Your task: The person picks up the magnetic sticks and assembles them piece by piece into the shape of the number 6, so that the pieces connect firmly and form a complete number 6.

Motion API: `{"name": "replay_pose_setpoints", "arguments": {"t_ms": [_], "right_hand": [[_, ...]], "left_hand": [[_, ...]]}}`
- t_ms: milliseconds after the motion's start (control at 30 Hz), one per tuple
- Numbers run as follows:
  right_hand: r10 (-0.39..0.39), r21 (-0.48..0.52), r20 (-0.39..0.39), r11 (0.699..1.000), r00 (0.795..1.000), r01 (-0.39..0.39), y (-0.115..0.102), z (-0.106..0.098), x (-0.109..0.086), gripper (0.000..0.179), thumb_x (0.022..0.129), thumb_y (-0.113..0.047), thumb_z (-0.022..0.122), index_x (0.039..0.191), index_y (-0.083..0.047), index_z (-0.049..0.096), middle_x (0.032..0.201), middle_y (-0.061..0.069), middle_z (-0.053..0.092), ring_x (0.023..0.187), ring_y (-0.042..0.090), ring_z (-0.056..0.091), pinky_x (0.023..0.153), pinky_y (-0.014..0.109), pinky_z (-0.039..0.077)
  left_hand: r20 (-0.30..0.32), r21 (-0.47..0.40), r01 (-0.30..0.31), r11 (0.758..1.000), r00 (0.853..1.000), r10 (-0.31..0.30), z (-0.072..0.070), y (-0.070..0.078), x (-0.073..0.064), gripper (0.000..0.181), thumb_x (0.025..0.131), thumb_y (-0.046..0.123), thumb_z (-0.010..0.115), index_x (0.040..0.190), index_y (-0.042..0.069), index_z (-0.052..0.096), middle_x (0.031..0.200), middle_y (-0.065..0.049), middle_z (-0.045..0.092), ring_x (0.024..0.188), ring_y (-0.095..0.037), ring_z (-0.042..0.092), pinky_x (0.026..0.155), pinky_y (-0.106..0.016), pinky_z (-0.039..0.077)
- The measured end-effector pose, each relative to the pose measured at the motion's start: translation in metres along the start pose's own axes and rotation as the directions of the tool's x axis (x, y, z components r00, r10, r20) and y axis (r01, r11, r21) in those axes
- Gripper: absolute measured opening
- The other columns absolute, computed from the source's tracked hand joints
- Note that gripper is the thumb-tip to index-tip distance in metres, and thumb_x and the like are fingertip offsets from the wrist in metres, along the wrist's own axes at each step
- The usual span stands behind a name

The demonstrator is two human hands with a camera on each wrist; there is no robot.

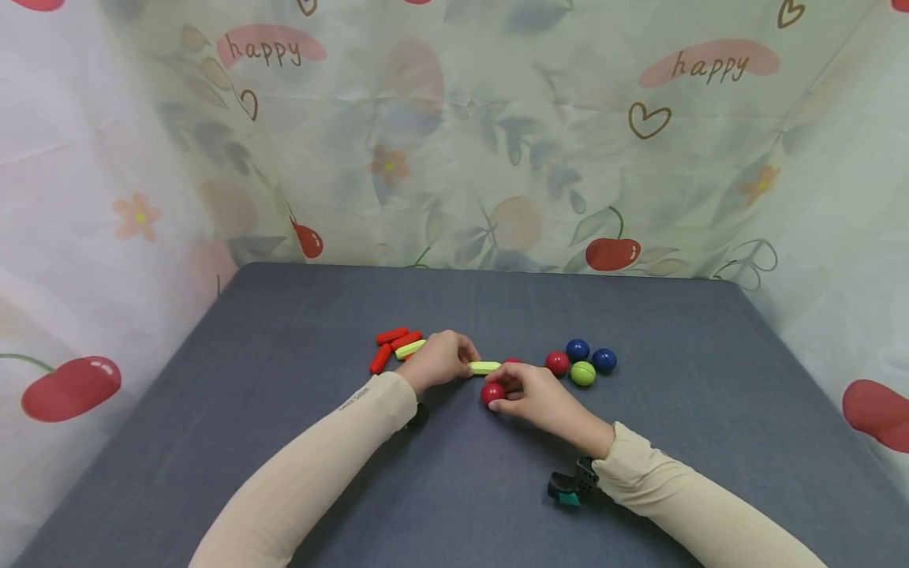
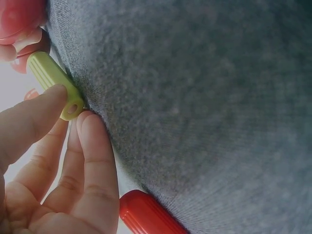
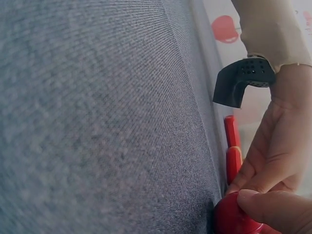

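In the head view my left hand (image 1: pixel 439 361) pinches a ridged yellow-green stick (image 1: pixel 486 368) lying level at the table's middle. A hole shows in the near end of that stick (image 2: pixel 54 84) in the left wrist view, with the thumb on one side and fingertips on the other. My right hand (image 1: pixel 543 401) holds a red ball (image 1: pixel 493 394) between thumb and fingers, just in front of the stick's right part. The thumb lies over the ball (image 3: pixel 231 217) in the right wrist view. Another red ball (image 1: pixel 513 360) peeps out behind the right hand, mostly hidden.
Left of my hands lie several red sticks (image 1: pixel 381 358) and another yellow-green stick (image 1: pixel 409 349). To the right sit a red ball (image 1: pixel 557 363), two blue balls (image 1: pixel 578 349) and a green ball (image 1: pixel 583 374). Patterned curtains (image 1: pixel 469 142) surround the grey table (image 1: pixel 454 505).
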State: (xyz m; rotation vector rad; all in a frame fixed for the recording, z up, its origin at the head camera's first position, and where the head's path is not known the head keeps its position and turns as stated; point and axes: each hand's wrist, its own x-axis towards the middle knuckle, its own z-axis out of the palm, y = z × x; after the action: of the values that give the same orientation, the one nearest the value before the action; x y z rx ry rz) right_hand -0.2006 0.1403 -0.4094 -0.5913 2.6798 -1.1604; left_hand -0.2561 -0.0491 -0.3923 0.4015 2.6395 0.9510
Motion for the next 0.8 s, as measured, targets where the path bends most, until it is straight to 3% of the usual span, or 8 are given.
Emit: {"name": "replay_pose_setpoints", "arguments": {"t_ms": [800], "right_hand": [[-0.004, -0.022, -0.009, 1.000, 1.000, 0.004, -0.0023, 0.0000, -0.0006, 0.033, 0.081, -0.015, 0.079, 0.111, -0.009, 0.066, 0.102, 0.004, 0.070, 0.092, 0.014, 0.068, 0.084, 0.035, 0.055]], "left_hand": [[0.004, -0.015, 0.007, 1.000, 1.000, -0.006, -0.0002, -0.0001, -0.0017, 0.010, 0.085, 0.006, 0.072, 0.093, 0.012, 0.073, 0.086, -0.002, 0.065, 0.076, -0.015, 0.055, 0.069, -0.025, 0.047]]}}
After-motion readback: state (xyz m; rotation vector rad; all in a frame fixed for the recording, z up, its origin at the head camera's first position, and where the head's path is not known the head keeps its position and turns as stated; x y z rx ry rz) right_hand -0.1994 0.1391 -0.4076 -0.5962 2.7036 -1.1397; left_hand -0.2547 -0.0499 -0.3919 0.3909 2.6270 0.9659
